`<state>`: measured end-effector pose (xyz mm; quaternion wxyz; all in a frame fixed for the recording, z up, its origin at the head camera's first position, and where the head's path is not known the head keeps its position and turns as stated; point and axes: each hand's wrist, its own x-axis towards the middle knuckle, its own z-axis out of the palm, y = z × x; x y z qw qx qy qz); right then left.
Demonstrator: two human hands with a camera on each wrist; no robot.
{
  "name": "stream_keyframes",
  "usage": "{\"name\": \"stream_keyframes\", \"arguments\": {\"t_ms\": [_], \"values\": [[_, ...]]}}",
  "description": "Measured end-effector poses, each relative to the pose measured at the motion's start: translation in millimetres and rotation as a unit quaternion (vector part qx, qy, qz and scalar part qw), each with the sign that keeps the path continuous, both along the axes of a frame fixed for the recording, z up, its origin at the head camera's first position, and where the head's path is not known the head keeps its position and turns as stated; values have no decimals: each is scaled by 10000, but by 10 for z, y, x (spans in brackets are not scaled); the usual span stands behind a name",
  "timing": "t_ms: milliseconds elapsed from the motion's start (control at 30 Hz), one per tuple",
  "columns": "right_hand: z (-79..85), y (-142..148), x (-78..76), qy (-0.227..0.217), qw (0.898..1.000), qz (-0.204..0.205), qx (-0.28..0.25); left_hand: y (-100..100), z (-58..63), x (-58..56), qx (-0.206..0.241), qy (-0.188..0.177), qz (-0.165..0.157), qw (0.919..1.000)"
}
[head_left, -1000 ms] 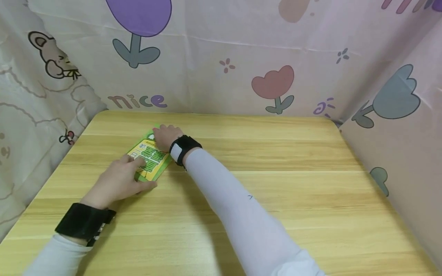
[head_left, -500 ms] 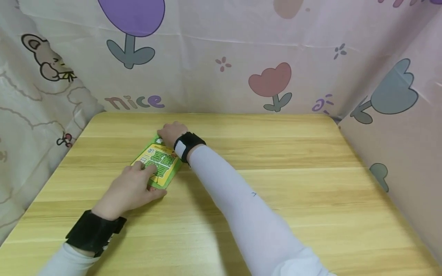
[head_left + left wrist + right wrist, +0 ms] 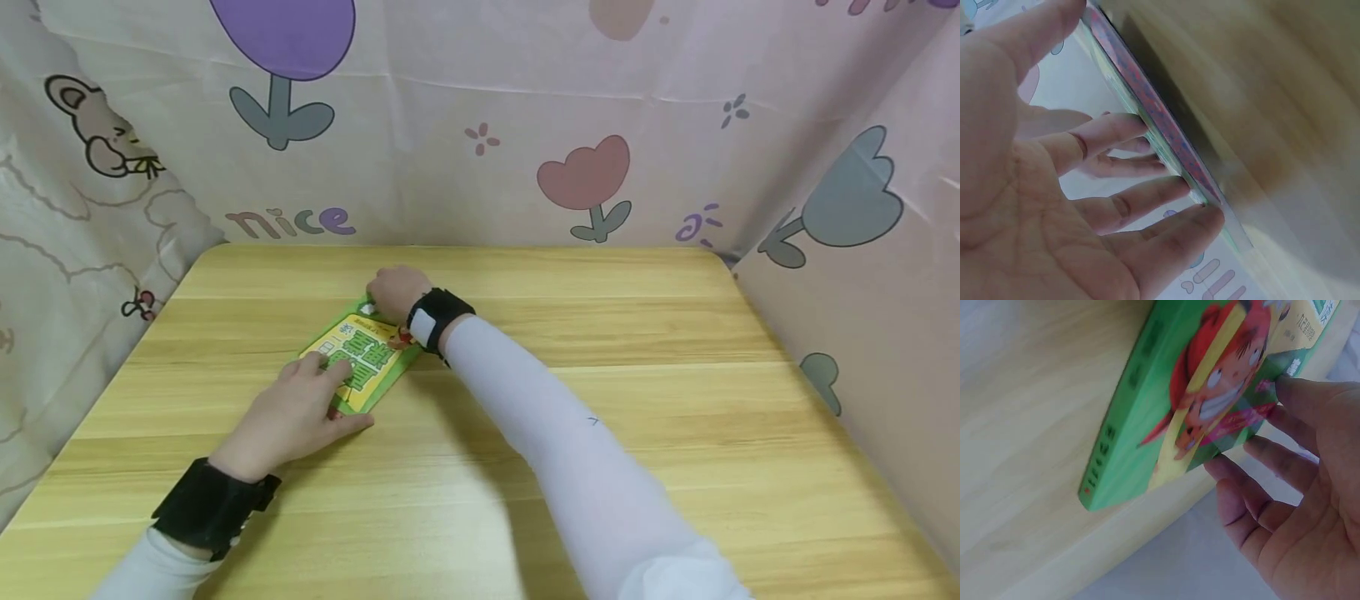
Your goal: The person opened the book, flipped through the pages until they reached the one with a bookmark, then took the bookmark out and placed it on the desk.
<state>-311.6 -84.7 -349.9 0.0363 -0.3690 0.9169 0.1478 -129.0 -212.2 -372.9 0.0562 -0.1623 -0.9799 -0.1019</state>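
A green and yellow book [image 3: 363, 367] lies askew on the wooden table, left of centre. Large green characters fill its cover, and a red cartoon figure shows in the right wrist view. My left hand [image 3: 288, 412] rests on the near left part, fingers spread over the cover and thumb by the near corner. Seen from the left wrist, its fingertips touch along the reddish speckled page edge [image 3: 1157, 115]. At the far corner my right hand [image 3: 399, 292] pinches the book; from the right wrist, the thumb [image 3: 1300, 394] is on the cover and other fingers are at the edge.
The pale wooden table [image 3: 637, 375] stretches to the right of the hands. Printed cloth [image 3: 442, 192] with flowers hangs along the back, left and right sides. Both wrists wear black straps [image 3: 442, 317] over white sleeves.
Both hands and the book have shifted to the right and slightly nearer across the table. The book stays between the hands, and more of its cover shows. The head view has turned slightly.
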Motion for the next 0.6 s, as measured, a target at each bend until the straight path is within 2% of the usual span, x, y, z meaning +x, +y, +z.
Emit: {"name": "stream_keyframes", "arguments": {"t_ms": [233,600], "values": [[-38,309,-101,-116,9999,100,-21,31,12,-118,207,-188,-423,9987],[-7,988,-91,-510,9953,-201,-793,130,4,-400,558,-511,-870,9933]]}}
